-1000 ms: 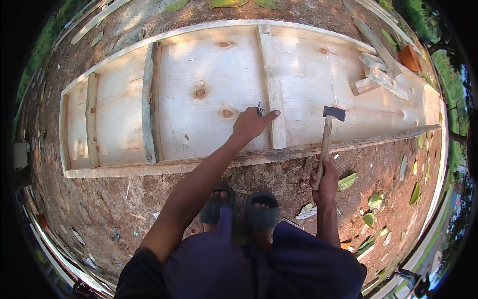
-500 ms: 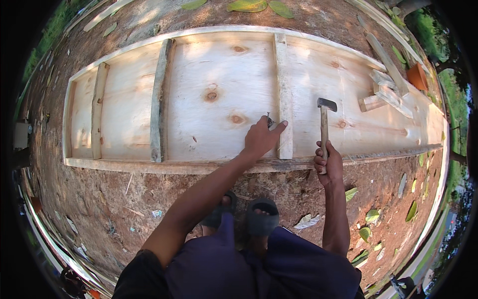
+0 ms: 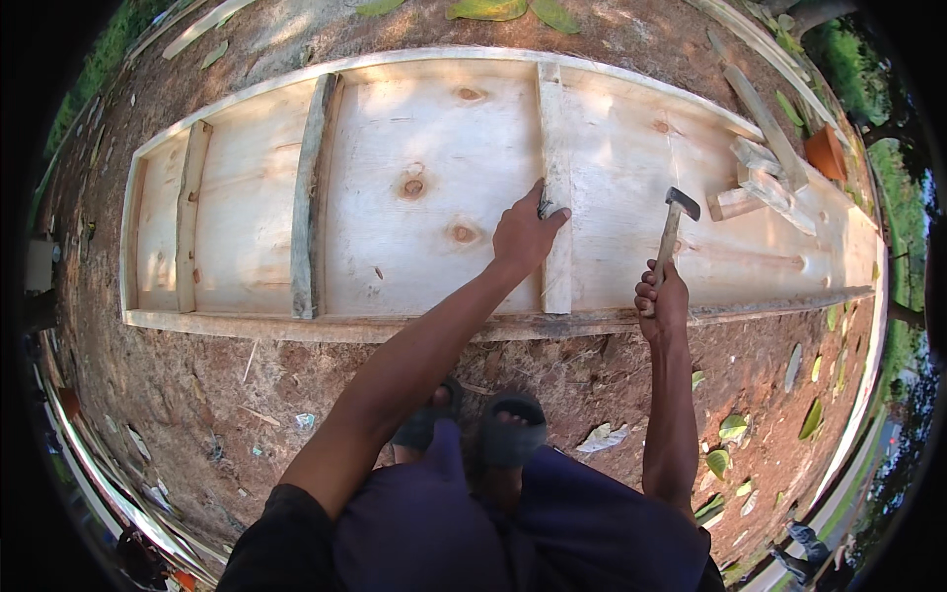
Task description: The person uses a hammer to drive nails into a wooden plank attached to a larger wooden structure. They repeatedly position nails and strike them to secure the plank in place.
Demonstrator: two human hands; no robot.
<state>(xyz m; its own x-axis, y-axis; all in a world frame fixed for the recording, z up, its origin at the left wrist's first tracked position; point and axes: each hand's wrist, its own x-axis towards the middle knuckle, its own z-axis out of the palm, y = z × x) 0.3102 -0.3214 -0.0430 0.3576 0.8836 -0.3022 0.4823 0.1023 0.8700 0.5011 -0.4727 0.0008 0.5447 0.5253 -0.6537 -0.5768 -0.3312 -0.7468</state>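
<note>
My right hand (image 3: pixel 665 298) is wrapped round the wooden handle of a hammer (image 3: pixel 672 229). Its dark metal head points up and away, over the plywood panel (image 3: pixel 434 266). My left hand (image 3: pixel 528 235) is closed on a few thin dark nails (image 3: pixel 545 208), partly hidden by the fingers. The fingertips and thumb rest against a wooden crosspiece (image 3: pixel 555 266) that runs across the panel. More crosspieces, one darker and rough-edged (image 3: pixel 314 197) and one narrower (image 3: pixel 189 217), lie to the left.
Around the panel runs a raised wooden frame (image 3: pixel 395 329). Offcuts of wood (image 3: pixel 774 187) are piled at its right end, with a long stick (image 3: pixel 767 128) leaning there. An orange pot-like object (image 3: pixel 827 154) sits beyond. My sandalled feet (image 3: pixel 511 429) stand on leaf-strewn soil at the near edge.
My left hand has moved up along the crosspiece and its fingers now touch it. The hammer has tilted to the right, and my right hand has shifted slightly up and right.
</note>
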